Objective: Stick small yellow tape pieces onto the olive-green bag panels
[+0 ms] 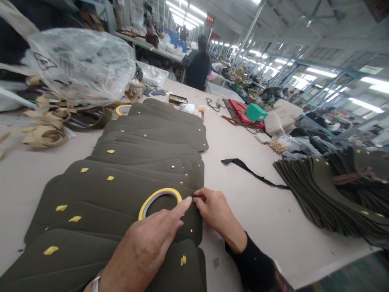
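My left hand point(146, 243) is curled over a roll of yellow tape point(145, 205), its thumb stretched toward my right hand. The lower part of the roll and most left fingers are hidden. My right hand point(215, 209) is closed, with thumb and forefinger pinched at the right edge of the fabric panels; what lies between the fingertips is too small to make out. Dark olive panels point(100, 194) overlap in a long row under both hands. Small brass-coloured studs point(181, 183) dot their right side. Yellow tape pieces point(110, 178) stick to several panels.
A stack of olive panels point(316, 194) lies at the right, with a black strip point(252, 174) beside it. A clear plastic bag point(82, 65) and tan strap rolls point(45, 136) stand left. Beyond are a green box point(255, 112) and a person point(197, 67).
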`<state>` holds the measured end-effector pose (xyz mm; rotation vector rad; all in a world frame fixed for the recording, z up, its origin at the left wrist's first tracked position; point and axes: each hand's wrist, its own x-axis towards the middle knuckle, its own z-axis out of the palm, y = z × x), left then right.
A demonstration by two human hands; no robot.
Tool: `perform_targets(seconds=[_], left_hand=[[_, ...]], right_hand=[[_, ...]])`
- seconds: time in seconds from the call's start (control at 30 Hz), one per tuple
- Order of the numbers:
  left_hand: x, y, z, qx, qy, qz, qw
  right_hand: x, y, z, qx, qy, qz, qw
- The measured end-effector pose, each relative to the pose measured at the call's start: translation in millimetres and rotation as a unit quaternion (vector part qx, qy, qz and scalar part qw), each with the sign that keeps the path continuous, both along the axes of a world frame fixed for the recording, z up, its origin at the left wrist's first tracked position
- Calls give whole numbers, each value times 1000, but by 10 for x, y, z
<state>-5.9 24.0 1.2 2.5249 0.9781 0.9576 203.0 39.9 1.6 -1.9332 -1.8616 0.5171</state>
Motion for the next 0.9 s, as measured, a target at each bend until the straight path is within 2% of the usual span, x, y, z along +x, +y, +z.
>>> perform_targets(seconds=[0.1, 0.2, 0.3, 0.4, 0.6, 0.73, 0.83, 0.9], left_hand=[[6, -4, 7, -24, 1, 32, 999], [17, -23, -19, -44, -10, 52, 998], [20, -36, -41, -44, -17, 50, 998], [10, -39, -23, -28, -24, 47, 998], [-14, -52, 93, -2, -4, -21, 1000], [-8, -68, 119, -4, 9, -16, 1000], [2, -76, 102, -36, 9, -22, 999], [17, -86, 93, -42, 6, -19, 999]], right_hand=[[-14, -157, 124, 84, 73, 31, 993], [-91, -294, 276, 146, 142, 136, 970], [-185, -354, 335, 177, 124, 225, 950], [-240, -350, 291, 203, 91, 251, 942], [-262, -375, 152, 275, 73, 223, 932], [-285, -435, 156, 294, 72, 190, 934], [-324, -485, 215, 254, 106, 138, 952], [-357, -513, 259, 180, 161, 75, 967]])
